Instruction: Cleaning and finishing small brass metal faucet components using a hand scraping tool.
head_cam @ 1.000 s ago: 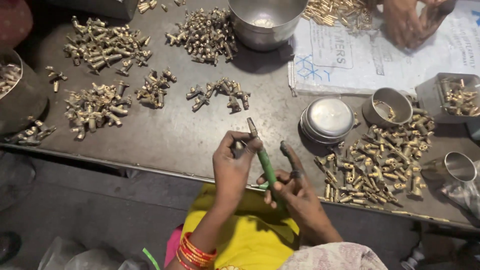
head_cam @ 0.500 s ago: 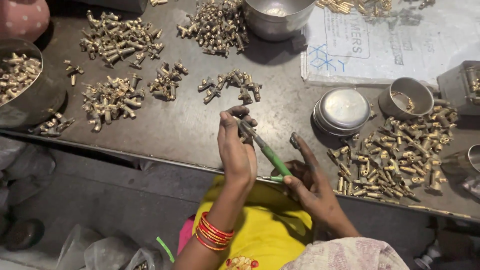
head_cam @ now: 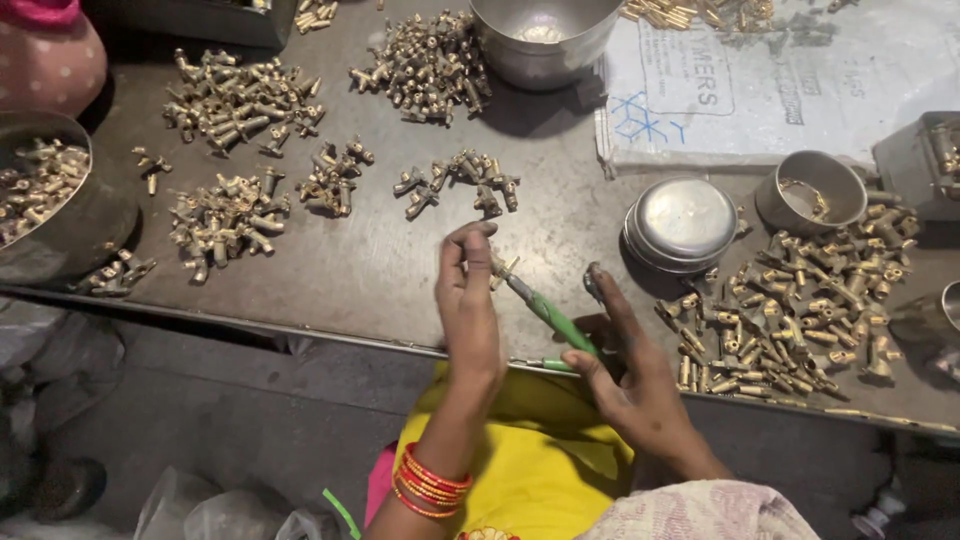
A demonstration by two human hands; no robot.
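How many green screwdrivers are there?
2: one green screwdriver held between the left hand and right hand; a second screwdriver lies beneath, partly hidden.

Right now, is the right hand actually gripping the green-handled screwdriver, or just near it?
Touching. The head view shows the right hand with its fingers wrapped round the green-handled screwdriver; the handle runs into the closed grip with no gap.

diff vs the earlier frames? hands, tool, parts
Left hand went from curled beside the screwdriver's tip to upright, fingertips pinching a small brass fitting against the tip. Right hand kept its grip on the green-handled screwdriver. Brass piles and the steel lid lie as before.
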